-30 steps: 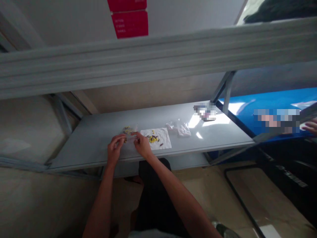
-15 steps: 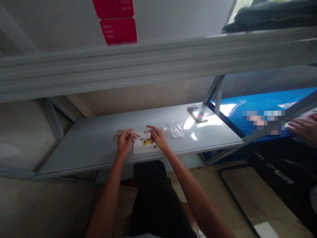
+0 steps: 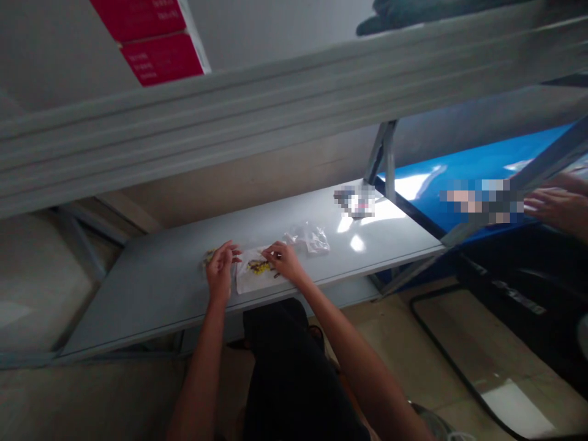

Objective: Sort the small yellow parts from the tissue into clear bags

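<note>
The left hand (image 3: 220, 267) is open, fingers spread, just above a small cluster of yellow pieces (image 3: 209, 257) beside the paper (image 3: 243, 278). The right hand (image 3: 285, 260) curls down at the paper's pile of yellow and dark pieces (image 3: 258, 266); whether it grips one, I cannot tell. A plastic bag (image 3: 309, 239) lies nearby on the grey shelf (image 3: 151, 294).

I record both bare forearms, left forearm (image 3: 202, 349) and right forearm (image 3: 349, 340), extending forward and converging. The left hand (image 3: 219, 269) stands raised at the wrist, fingers spread. The right hand (image 3: 285, 260) lies lower, angled inward, fingers together. The hands are near, not touching. Whether the right grips anything, I cannot confirm.
</note>
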